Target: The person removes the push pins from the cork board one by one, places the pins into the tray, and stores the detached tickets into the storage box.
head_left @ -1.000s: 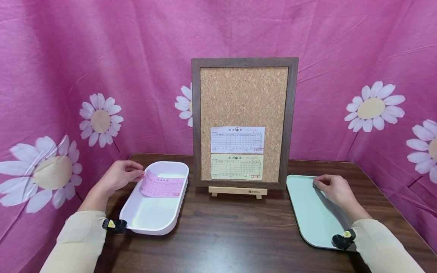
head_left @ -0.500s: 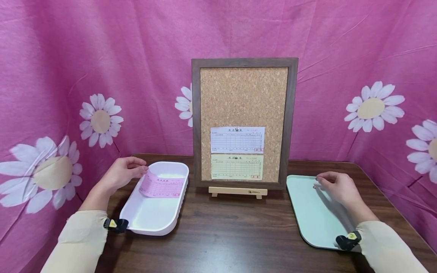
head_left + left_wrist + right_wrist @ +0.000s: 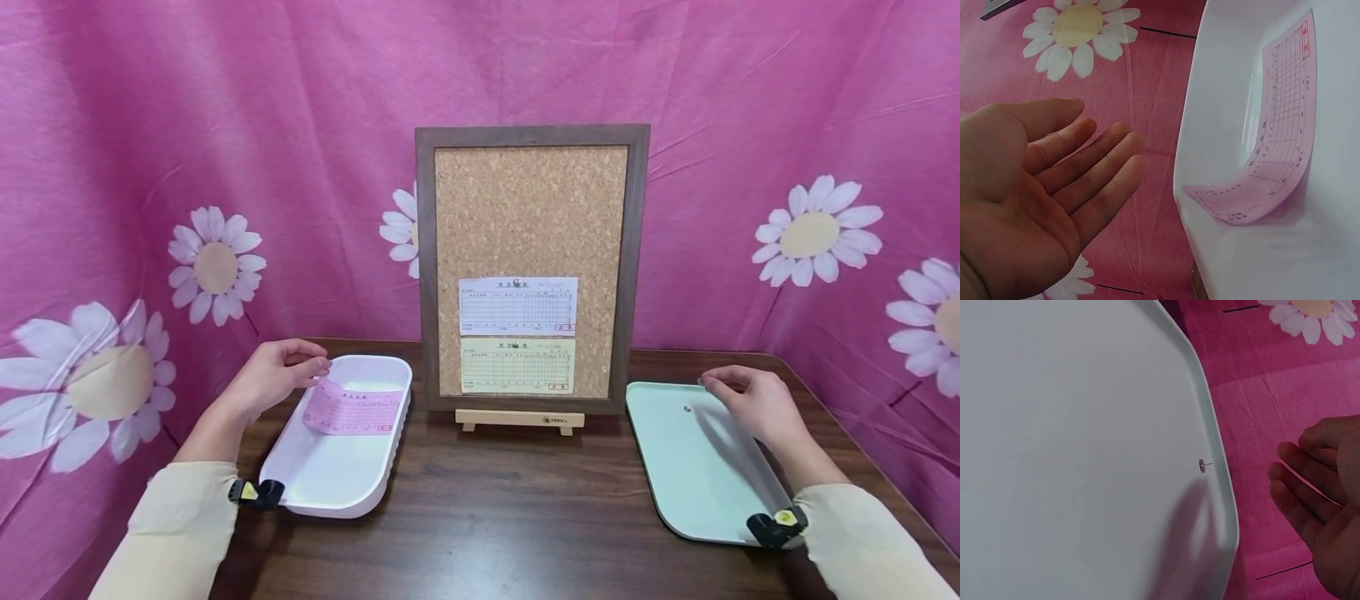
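Observation:
In the left wrist view my left hand (image 3: 1054, 169) holds nothing, its fingers relaxed and loosely extended. The head view has that left hand (image 3: 273, 375) at the far left rim of a white tray (image 3: 330, 485). Inside the tray lies a pink printed receipt slip (image 3: 360, 412), one end curling up the wall just below the fingertips. My right hand (image 3: 753, 402) hovers over the far right edge of a pale green tray (image 3: 675, 483); its loosely bent fingers (image 3: 1291, 500) are empty. One thumbtack (image 3: 1202, 465) lies on this tray near the rim, pin sideways.
Between the trays, a framed corkboard (image 3: 532, 208) stands on a small wooden easel (image 3: 520, 418). A white slip (image 3: 517, 307) and a yellow-green slip (image 3: 517, 367) are tacked to its lower half. A pink flowered cloth (image 3: 337, 100) hangs behind the dark wooden table (image 3: 487, 508).
My right hand has let go of the thumbtack, which stays on the green tray, and has risen up and to the right. My left hand has shifted slightly rightward and up.

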`<state>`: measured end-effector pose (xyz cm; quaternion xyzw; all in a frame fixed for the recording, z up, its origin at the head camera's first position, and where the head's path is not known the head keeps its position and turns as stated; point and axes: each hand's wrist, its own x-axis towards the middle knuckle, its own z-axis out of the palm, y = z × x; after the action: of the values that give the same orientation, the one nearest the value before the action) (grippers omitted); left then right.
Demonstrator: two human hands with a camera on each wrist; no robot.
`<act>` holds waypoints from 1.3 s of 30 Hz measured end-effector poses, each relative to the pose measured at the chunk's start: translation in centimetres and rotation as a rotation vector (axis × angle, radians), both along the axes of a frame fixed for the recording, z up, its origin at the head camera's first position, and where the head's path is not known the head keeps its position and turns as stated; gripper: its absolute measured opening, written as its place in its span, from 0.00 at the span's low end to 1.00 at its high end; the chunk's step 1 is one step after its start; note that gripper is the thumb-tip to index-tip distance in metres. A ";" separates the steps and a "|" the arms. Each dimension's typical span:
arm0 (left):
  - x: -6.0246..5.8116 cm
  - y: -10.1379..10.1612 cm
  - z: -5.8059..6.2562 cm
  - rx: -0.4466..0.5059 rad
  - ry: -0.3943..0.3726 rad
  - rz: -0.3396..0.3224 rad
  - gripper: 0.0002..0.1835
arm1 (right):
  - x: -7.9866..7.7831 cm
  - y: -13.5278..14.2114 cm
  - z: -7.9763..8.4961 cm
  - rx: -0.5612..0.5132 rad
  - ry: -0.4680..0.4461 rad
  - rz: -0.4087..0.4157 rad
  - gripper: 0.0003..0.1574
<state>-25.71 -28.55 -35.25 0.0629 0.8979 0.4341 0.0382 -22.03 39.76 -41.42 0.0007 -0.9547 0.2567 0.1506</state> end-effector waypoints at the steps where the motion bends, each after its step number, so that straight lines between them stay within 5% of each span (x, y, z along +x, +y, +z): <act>1: 0.0 0.1 0.0 -0.002 0.007 0.001 0.23 | 0.0 0.0 0.1 -0.001 0.000 0.000 0.18; 20: -0.3 2.3 0.9 -0.003 0.064 -0.005 0.23 | 0.2 -1.1 1.9 -0.051 0.077 0.012 0.17; 39: -0.8 5.1 1.2 0.123 0.146 -0.069 0.19 | 0.2 -3.9 4.0 -0.123 0.118 0.084 0.14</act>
<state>-26.55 -23.49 -34.04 0.1272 0.8673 0.4809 -0.0164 -21.79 35.86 -37.42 0.0467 -0.9258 0.3203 0.1952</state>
